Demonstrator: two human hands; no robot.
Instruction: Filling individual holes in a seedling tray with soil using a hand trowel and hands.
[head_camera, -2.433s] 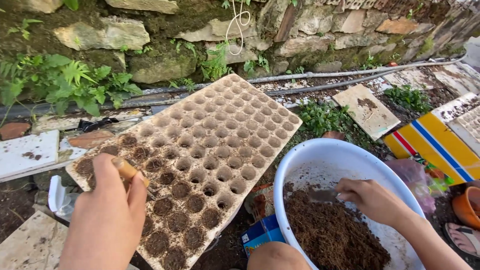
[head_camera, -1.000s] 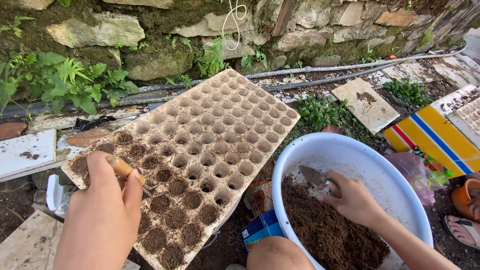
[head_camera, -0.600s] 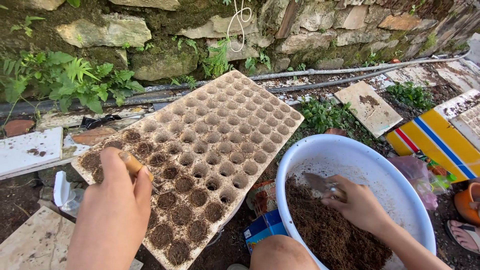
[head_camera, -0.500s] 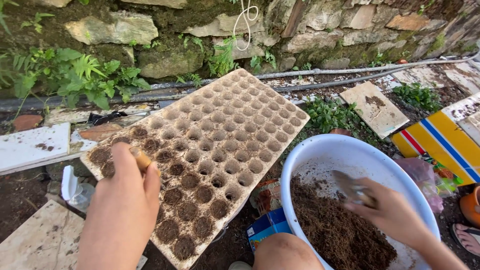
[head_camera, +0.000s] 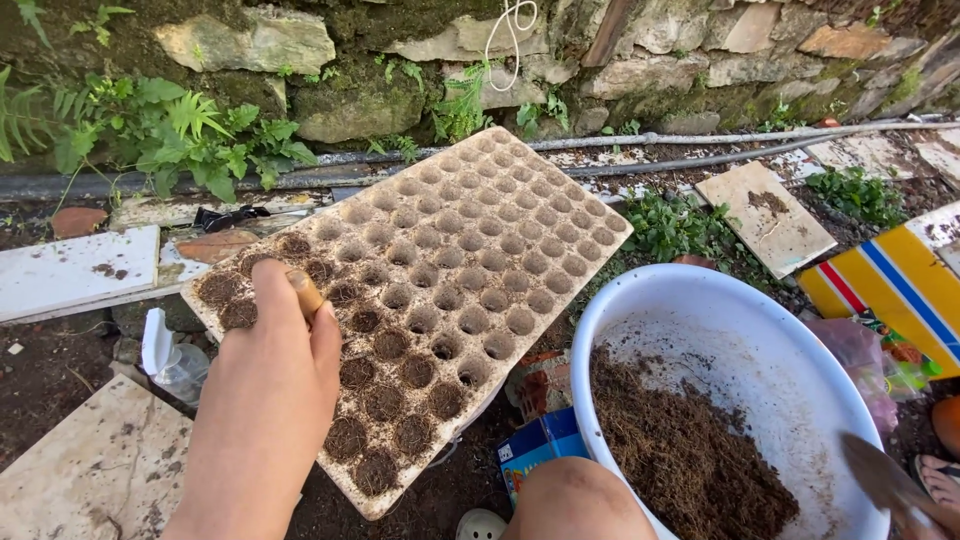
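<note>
1. left hand (head_camera: 270, 400) clamped on a wooden-handled tool (head_camera: 306, 293), over the seed tray (head_camera: 520, 215)'s soil-filled near cells.
2. right hand out of frame; only a trowel blade (head_camera: 880, 475) shows at the white basin (head_camera: 700, 300)'s near rim.
3. basin holds dark soil (head_camera: 680, 450), touching the tray's right side.

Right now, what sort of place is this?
Most likely an outdoor garden corner or backyard potting spot. A mossy stone wall with ferns runs behind, a seedling tray partly filled with soil lies on the ground, and a white basin holds potting mix.
</note>
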